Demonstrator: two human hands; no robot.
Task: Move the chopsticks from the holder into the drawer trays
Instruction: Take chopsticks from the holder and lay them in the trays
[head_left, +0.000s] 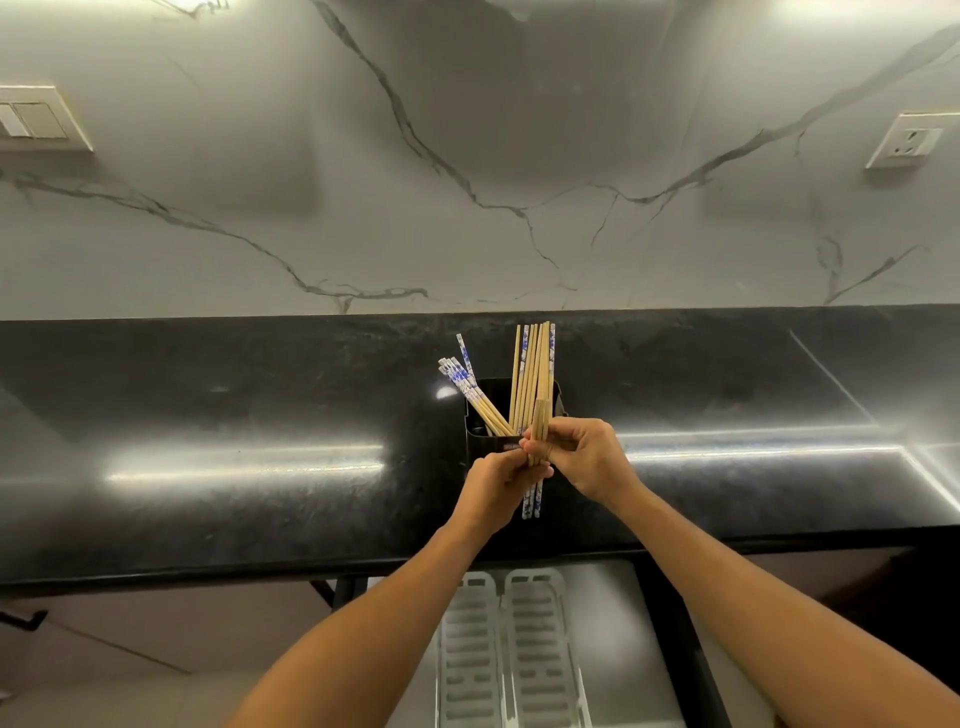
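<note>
Gripping a bundle of chopsticks (536, 457) together, the left hand (500, 480) and right hand (582, 454) are meeting just in front of the black holder (480, 441) on the dark counter (234, 415). Both hands are closing around the bundle, its blue-patterned ends pointing down toward the person. More chopsticks (532, 374) are standing in the holder, some leaning left. Below the counter edge, two white slotted trays (535, 649) are lying in the open drawer (618, 623).

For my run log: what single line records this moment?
left hand + right hand: gripping bundle of wooden chopsticks | black plastic holder: chopsticks remain | white slotted drawer trays: empty
</note>
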